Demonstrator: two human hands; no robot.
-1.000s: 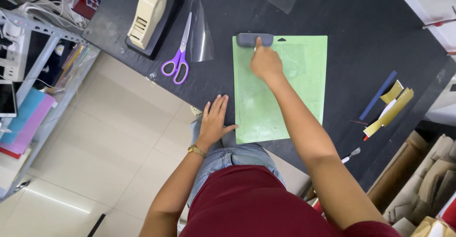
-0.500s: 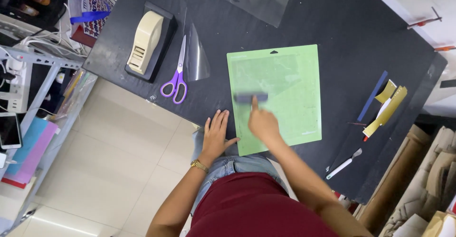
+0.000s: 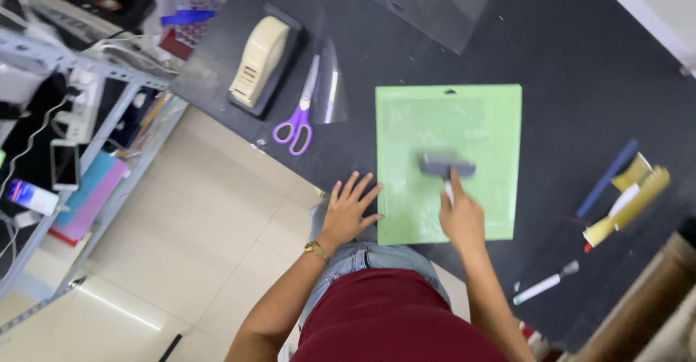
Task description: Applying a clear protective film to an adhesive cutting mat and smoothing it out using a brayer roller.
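Right hand (image 3: 461,220) grips a small grey roller (image 3: 447,167) by its handle on the green mat (image 3: 406,210) — thin, flexible, likely tacky; left hand (image 3: 348,208) spread flat at the mat's edge.

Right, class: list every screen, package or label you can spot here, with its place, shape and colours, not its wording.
Phone: on the grey shelf at left, upright rectangle, pale lit screen.
Second phone: just below it on that shelf, tilted, screen blue and red.
No packages or labels can be made out.
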